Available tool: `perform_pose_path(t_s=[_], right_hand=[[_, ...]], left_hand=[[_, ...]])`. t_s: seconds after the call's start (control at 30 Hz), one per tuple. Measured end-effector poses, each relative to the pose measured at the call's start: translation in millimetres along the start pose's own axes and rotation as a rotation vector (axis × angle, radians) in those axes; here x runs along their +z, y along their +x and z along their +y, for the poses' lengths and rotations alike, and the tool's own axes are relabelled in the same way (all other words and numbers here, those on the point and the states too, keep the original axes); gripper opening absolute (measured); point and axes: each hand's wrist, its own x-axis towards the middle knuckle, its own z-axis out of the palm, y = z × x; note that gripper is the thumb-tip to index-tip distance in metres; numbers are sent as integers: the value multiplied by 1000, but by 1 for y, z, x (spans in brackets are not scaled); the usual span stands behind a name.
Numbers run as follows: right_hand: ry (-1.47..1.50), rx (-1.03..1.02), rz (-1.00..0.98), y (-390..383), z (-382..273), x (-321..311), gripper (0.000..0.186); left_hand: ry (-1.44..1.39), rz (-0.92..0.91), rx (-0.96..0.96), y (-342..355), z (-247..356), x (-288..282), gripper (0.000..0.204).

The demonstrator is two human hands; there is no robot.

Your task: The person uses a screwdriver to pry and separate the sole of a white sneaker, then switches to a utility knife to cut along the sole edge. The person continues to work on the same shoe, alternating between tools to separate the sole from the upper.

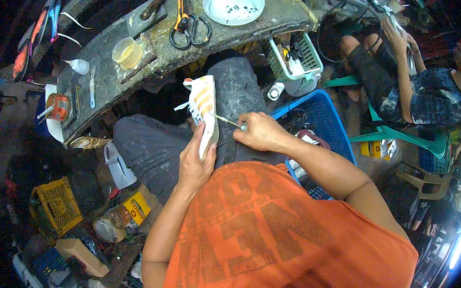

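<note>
A white sneaker (pixel 204 100) with tan side stripes is held toe-to-heel upright over my grey-trousered lap. My left hand (pixel 194 162) grips its lower end, fingers wrapped along the sole and upper. My right hand (pixel 256 134) is closed on a thin metal tool (pixel 228 121), like an awl, whose tip touches the shoe's side near the sole edge. Most of the tool's handle is hidden in my fingers.
A worn bench (pixel 94 73) ahead carries scissors, cups, a white dish and a squeeze bottle. Right are a blue basket (pixel 342 136), a green basket (pixel 303 58) and a seated co-worker (pixel 419 96). A yellow crate (pixel 58 204) and boxes lie left.
</note>
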Motion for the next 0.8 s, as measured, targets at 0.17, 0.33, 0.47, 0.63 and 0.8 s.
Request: perform_pose_path(t_s=[0.17,0.33,0.47,0.63,0.8], right_hand=[[3,40,-24,2,0,-1,47],[-4,9,1,1,0,1,45],[-39,-52,60,-6,-1,5,41],[-33,-100,87,-13,-1,6,36],[-32,-139,109,-17,1,8,36]], left_hand=[[-8,14,24,-1,0,-1,57],[-24,-1,-16,-1,1,-1,57],[-18,6,5,-1,0,-1,57],[-15,-10,16,1,-1,2,57],[0,-5,42,2,-2,4,58]])
